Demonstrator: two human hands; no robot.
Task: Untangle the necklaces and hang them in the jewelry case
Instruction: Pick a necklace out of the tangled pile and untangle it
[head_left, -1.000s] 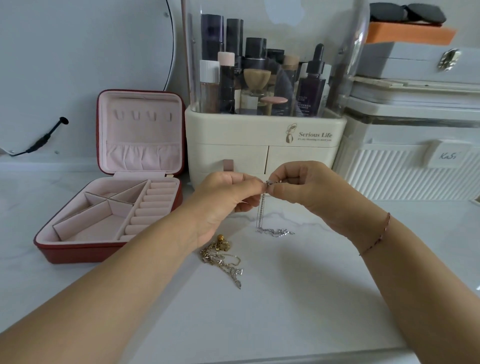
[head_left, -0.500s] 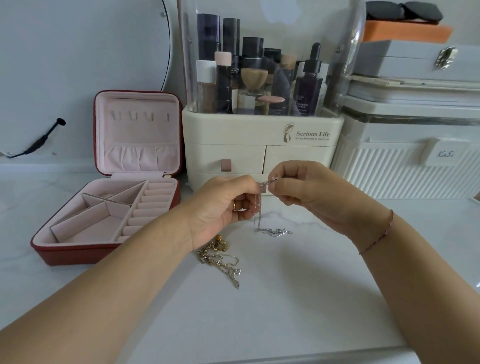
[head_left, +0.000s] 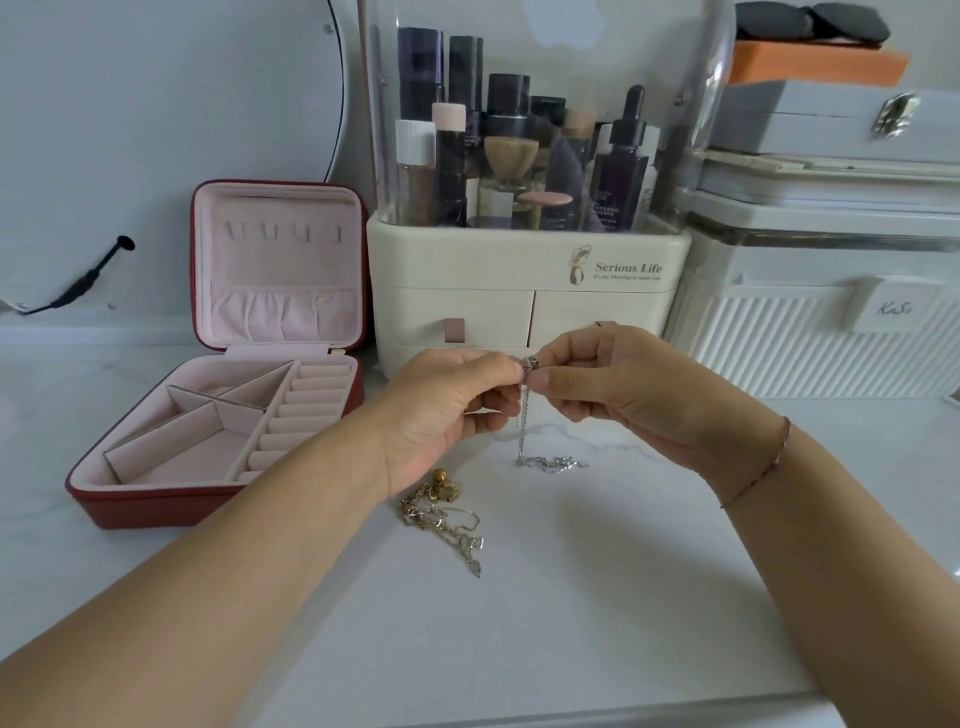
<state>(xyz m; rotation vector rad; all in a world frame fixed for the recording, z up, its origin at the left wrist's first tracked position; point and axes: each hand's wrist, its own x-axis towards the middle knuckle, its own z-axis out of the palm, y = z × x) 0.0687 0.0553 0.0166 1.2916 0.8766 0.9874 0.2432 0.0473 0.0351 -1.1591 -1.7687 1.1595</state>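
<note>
While the left hand (head_left: 447, 415) and right hand (head_left: 613, 395) each pinch the silver necklace (head_left: 522, 426) at its top, its tail pooled on the desk (head_left: 597, 597) near the open jewelry case (head_left: 156, 506), the fingers (head_left: 505, 367) should tease strands apart gently rather than tug them tight.

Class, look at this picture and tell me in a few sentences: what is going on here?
A person's left hand and right hand pinch the top of a silver necklace; its chain hangs down and its end lies on the table. A tangle of more necklaces lies on the table by the left wrist. The red jewelry case sits open at the left, and nothing hangs on its lid hooks.
</note>
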